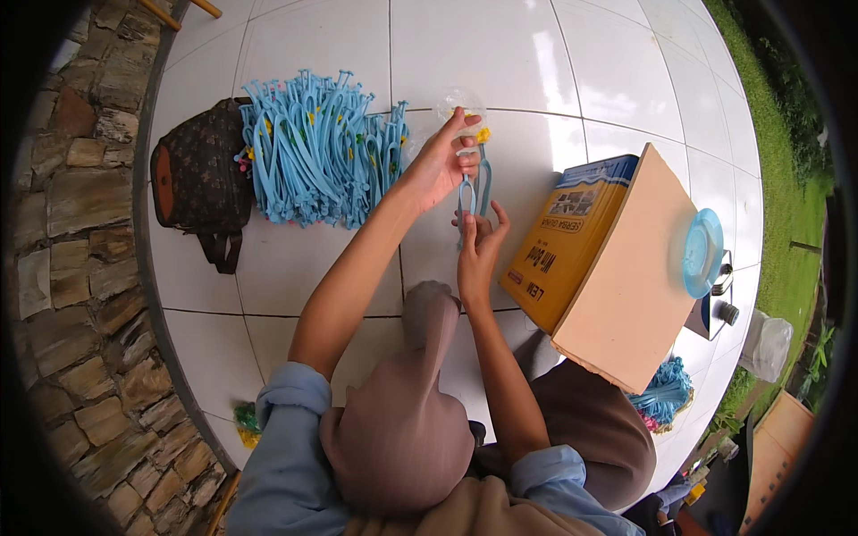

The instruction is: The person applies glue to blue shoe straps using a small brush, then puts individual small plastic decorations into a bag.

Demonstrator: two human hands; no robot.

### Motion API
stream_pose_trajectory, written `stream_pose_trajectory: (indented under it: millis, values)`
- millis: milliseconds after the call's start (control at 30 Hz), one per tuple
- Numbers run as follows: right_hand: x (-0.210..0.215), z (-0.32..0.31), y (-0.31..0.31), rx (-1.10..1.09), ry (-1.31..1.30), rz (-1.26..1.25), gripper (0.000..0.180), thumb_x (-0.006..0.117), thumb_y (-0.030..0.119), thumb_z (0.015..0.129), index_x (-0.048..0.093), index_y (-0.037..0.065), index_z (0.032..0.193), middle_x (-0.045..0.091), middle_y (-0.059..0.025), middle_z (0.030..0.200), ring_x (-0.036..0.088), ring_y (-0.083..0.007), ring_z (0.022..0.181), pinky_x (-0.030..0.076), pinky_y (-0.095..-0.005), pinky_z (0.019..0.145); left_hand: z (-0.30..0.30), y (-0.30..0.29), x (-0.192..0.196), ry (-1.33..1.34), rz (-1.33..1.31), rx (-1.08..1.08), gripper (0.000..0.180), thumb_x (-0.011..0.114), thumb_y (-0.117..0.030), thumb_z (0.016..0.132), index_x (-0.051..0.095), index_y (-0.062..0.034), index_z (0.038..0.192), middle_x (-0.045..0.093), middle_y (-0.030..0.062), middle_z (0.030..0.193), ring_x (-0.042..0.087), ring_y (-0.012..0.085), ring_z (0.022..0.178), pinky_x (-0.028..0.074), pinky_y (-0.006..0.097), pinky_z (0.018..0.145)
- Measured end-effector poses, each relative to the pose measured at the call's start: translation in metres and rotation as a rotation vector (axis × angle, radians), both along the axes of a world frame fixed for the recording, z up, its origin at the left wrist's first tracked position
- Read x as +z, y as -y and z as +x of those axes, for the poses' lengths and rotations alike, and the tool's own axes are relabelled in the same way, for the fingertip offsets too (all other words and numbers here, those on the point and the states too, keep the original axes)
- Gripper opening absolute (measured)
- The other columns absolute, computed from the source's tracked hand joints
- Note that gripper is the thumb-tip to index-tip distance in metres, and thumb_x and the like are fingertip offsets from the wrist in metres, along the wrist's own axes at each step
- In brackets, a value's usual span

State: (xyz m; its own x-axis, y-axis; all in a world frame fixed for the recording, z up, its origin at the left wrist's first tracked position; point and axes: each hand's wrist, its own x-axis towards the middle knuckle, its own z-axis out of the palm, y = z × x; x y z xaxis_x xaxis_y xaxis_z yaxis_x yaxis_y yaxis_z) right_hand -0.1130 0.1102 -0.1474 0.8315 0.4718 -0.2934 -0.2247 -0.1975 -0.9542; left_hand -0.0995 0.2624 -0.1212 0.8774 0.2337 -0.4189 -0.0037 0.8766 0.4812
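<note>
My left hand [440,163] is closed on a light blue strap [484,183], which hangs looped and carries a small yellow ornament [483,135] near its top. My right hand [480,252] pinches the strap's lower end between thumb and fingers, just below the left. Beyond the left hand's fingertips is a crumpled, clear plastic piece [458,105]; I cannot tell whether the hand touches it. To the left, a big heap of similar blue straps [313,152] lies on the floor, with yellow and green bits among them.
A brown patterned bag [204,170] lies against the heap. On my right, a tan board [617,277] rests on a yellow and blue tin [572,237], with a clear blue dish [703,253] on the board. Another blue bundle [663,393] lies beyond my knee. A stone wall [80,268] borders the left.
</note>
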Motion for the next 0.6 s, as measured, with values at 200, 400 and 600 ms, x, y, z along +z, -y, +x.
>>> stream_pose_trajectory:
  millis: [200,400,600]
  values:
    - [-0.040,0.044,-0.027,-0.081,0.054,-0.157,0.047,0.043,0.006,0.092,0.021,0.002,0.133,0.056,-0.0230,0.114,0.057,-0.0307,0.102,0.041,-0.0375,0.089,0.036,0.019,-0.048,-0.122,0.712,0.201,0.050,0.052,-0.031,0.093,0.036,-0.0005,0.130,0.042,0.0177,0.129,0.041,0.0259,0.124,0.034,0.034,0.101]
    - [-0.041,0.032,-0.033,-0.022,0.236,-0.265,0.055,0.040,-0.002,0.088,0.014,-0.001,0.136,0.032,-0.0299,0.136,0.046,-0.0412,0.117,0.037,-0.0418,0.097,0.010,0.048,-0.067,-0.177,0.888,0.274,0.035,0.050,-0.022,0.094,0.044,-0.0008,0.122,0.048,0.0120,0.122,0.046,0.0208,0.114,0.040,0.032,0.094]
    - [0.051,0.013,-0.017,-0.070,-0.028,0.105,0.035,0.046,-0.003,0.087,0.030,-0.001,0.117,0.043,-0.0197,0.118,0.058,-0.0236,0.096,0.050,-0.0296,0.076,-0.007,0.070,0.012,-0.191,0.877,0.409,0.017,0.047,-0.018,0.094,0.051,-0.0060,0.106,0.055,0.0030,0.107,0.050,0.0118,0.096,0.043,0.026,0.077]
